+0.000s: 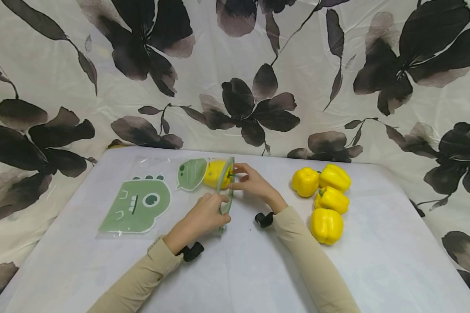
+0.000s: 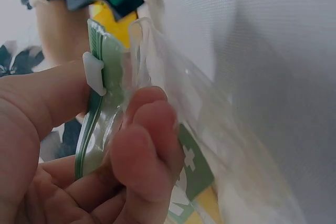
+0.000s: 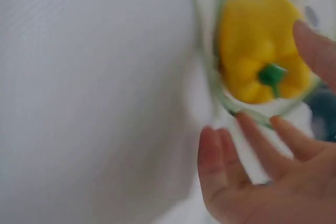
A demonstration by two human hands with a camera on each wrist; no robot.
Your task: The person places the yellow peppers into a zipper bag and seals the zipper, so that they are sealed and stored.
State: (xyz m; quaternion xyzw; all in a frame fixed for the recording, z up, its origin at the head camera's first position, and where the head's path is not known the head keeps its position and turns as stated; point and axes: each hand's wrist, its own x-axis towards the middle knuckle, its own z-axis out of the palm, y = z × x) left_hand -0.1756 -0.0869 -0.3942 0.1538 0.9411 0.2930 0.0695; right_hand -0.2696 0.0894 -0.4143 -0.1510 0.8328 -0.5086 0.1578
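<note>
A clear zip bag (image 1: 135,208) printed with a green cartoon dinosaur lies on the table, its green-edged mouth facing right. Just inside that mouth sits a yellow bell pepper (image 1: 214,174), its green stem toward the opening. My left hand (image 1: 207,213) grips the near part of the mouth; in the left wrist view its thumb is beside the white slider (image 2: 94,74) and its fingers curl at the film. At the far part of the mouth is my right hand (image 1: 254,182). The right wrist view shows its fingers extended by the green rim, the thumb apart near the pepper.
Several more yellow bell peppers (image 1: 327,226) stand in a group to the right of my right forearm. The white-covered table (image 1: 376,261) meets a floral cloth backdrop (image 1: 250,104) behind. Each wrist wears a small black camera.
</note>
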